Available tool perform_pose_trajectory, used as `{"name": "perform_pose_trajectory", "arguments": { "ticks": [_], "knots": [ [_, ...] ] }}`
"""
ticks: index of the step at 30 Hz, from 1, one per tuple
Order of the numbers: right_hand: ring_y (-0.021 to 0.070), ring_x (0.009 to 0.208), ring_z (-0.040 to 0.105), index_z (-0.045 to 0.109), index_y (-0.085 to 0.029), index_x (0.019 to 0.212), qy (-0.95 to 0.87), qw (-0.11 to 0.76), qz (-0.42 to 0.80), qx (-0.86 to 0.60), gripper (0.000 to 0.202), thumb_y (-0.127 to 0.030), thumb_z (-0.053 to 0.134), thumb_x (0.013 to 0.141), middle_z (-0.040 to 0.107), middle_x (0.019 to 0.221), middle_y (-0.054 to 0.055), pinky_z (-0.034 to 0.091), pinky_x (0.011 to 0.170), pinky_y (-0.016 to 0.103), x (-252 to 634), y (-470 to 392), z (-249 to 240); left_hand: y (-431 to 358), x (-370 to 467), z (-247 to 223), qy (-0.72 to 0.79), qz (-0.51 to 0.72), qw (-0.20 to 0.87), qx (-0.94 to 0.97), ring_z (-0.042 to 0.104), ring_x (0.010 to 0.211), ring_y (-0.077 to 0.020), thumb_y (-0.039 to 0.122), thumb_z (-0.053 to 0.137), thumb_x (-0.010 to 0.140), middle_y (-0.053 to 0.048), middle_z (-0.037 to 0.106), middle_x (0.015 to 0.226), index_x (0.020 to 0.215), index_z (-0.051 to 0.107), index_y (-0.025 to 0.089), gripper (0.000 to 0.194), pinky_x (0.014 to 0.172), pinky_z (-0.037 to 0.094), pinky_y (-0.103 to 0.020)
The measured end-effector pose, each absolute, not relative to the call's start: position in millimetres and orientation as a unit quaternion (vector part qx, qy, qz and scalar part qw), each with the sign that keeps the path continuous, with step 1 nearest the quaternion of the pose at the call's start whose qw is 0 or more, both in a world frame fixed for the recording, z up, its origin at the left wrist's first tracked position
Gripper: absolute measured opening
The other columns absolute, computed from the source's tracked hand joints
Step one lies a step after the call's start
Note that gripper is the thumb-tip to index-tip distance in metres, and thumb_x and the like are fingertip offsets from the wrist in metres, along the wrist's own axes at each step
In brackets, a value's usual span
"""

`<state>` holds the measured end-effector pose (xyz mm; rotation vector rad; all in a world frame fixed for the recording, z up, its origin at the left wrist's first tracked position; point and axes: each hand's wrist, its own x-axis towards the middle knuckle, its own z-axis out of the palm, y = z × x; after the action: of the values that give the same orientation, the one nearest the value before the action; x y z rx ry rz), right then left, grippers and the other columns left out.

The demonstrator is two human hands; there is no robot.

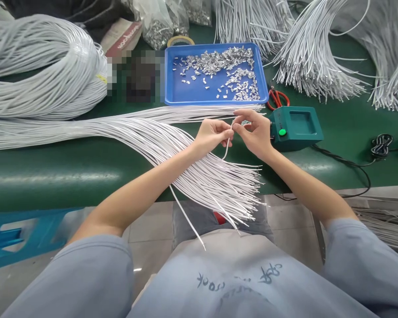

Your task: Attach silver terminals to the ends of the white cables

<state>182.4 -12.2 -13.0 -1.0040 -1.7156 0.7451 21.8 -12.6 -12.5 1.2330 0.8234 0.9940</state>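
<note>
A single white wire (226,150) is pinched between the thumb and fingers of my left hand (214,134), with its end pointing up. The fingertips of my right hand (254,132) meet at that wire's tip. Whatever small piece they grip is hidden. Below my left forearm a loose bundle of white wires (199,176) fans out over the table's front edge, with bare-looking ends. A straighter bundle of wires (175,114) runs behind my hands. Just right of my right hand stands a small green machine (296,128) with a bright green button.
Behind my hands sits a blue tray (215,102) of small metal terminals (223,62). Red-handled pliers or scissors (278,99) lie beside it. Coiled wires (76,66) fill the left, and more wire bundles (318,66) the back right. A black cable (348,162) crosses the green table (69,181).
</note>
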Motion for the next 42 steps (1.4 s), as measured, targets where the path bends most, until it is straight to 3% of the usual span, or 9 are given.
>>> {"name": "perform_pose_trajectory", "arguments": {
  "ticks": [6, 11, 14, 17, 21, 24, 27, 35, 42],
  "knots": [
    [0.0132, 0.074, 0.06, 0.062, -0.023, 0.099, -0.719, 0.489, 0.304, -0.39, 0.019, -0.026, 0.06, 0.08, 0.062, 0.076, -0.001, 0.047, 0.057, 0.026, 182.3, -16.7, -4.4, -15.9, 18.5, -11.2, 0.344, 0.393, 0.642, 0.561, 0.062, 0.053, -0.0102, 0.052, 0.076, 0.071, -0.003, 0.066, 0.066, 0.076, 0.065, 0.011, 0.042, 0.051, 0.048, -0.022],
    [0.0073, 0.057, 0.046, 0.055, -0.022, 0.085, -0.509, 0.458, 0.602, -0.412, 0.033, -0.031, 0.075, 0.061, 0.054, 0.066, -0.006, 0.035, 0.047, 0.021, 177.5, -18.2, 2.2, -15.7, 10.0, -14.8, 0.408, 0.414, 0.27, 0.767, 0.064, 0.072, -0.0169, 0.032, 0.059, 0.086, -0.007, 0.068, 0.073, 0.074, 0.068, 0.018, 0.02, 0.072, 0.049, -0.031],
    [0.006, 0.057, 0.046, 0.054, -0.02, 0.084, -0.402, 0.4, 0.716, -0.407, 0.041, -0.028, 0.078, 0.053, 0.053, 0.065, -0.006, 0.033, 0.047, 0.018, 175.8, -17.5, 4.5, -15.3, 7.6, -13.6, 0.404, 0.401, 0.163, 0.806, 0.062, 0.078, -0.0192, 0.024, 0.053, 0.087, -0.008, 0.069, 0.075, 0.075, 0.069, 0.02, 0.021, 0.075, 0.046, -0.033],
    [0.0078, 0.062, 0.051, 0.056, -0.019, 0.092, -0.44, 0.433, 0.674, -0.406, 0.036, -0.03, 0.072, 0.062, 0.056, 0.069, -0.004, 0.037, 0.049, 0.019, 175.4, -17.2, 3.2, -16.1, 11.1, -7.6, 0.424, 0.43, 0.244, 0.758, 0.058, 0.067, -0.0158, 0.021, 0.056, 0.082, -0.006, 0.068, 0.069, 0.07, 0.068, 0.017, 0.017, 0.069, 0.045, -0.03],
    [0.0146, 0.078, 0.059, 0.059, -0.021, 0.104, -0.637, 0.506, 0.416, -0.405, 0.026, -0.022, 0.053, 0.079, 0.063, 0.083, 0.002, 0.047, 0.056, 0.026, 179.3, -13.9, -6.5, -16.0, 14.9, 3.0, 0.437, 0.425, 0.525, 0.594, 0.045, 0.046, -0.0066, 0.024, 0.066, 0.075, -0.003, 0.065, 0.061, 0.068, 0.066, 0.013, 0.013, 0.048, 0.035, -0.022],
    [0.02, 0.092, 0.059, 0.063, -0.022, 0.103, -0.773, 0.471, 0.163, -0.393, 0.028, -0.012, 0.048, 0.082, 0.068, 0.093, 0.006, 0.052, 0.067, 0.033, 184.9, -9.2, -13.4, -13.7, 13.2, 7.0, 0.431, 0.387, 0.649, 0.494, 0.036, 0.039, -0.0016, 0.024, 0.073, 0.069, -0.003, 0.064, 0.057, 0.065, 0.067, 0.01, 0.016, 0.04, 0.024, -0.018],
    [0.0225, 0.096, 0.059, 0.065, -0.024, 0.101, -0.834, 0.405, 0.03, -0.373, 0.023, -0.014, 0.051, 0.086, 0.07, 0.096, 0.006, 0.053, 0.079, 0.041, 188.9, -5.9, -15.0, -11.5, 10.9, 6.8, 0.416, 0.373, 0.696, 0.451, 0.034, 0.037, 0.0006, 0.022, 0.077, 0.066, -0.005, 0.064, 0.057, 0.062, 0.068, 0.008, 0.016, 0.038, 0.02, -0.016],
    [0.0224, 0.095, 0.057, 0.064, -0.026, 0.081, -0.863, 0.347, 0.013, -0.366, 0.02, -0.025, 0.049, 0.094, 0.069, 0.086, 0.006, 0.051, 0.077, 0.037, 191.7, -4.6, -8.5, -10.4, 11.6, 2.7, 0.416, 0.36, 0.724, 0.415, 0.033, 0.037, 0.0014, 0.019, 0.079, 0.066, -0.004, 0.062, 0.055, 0.063, 0.07, 0.008, 0.014, 0.036, 0.019, -0.015],
    [0.0222, 0.091, 0.054, 0.059, -0.023, 0.074, -0.846, 0.34, 0.059, -0.406, 0.021, -0.025, 0.047, 0.092, 0.066, 0.083, 0.007, 0.047, 0.077, 0.037, 188.0, -8.8, -3.9, -12.0, 12.9, -0.6, 0.397, 0.343, 0.712, 0.467, 0.04, 0.041, -0.0022, 0.027, 0.075, 0.071, -0.003, 0.064, 0.06, 0.067, 0.069, 0.011, 0.018, 0.041, 0.031, -0.018]
  ]
}}
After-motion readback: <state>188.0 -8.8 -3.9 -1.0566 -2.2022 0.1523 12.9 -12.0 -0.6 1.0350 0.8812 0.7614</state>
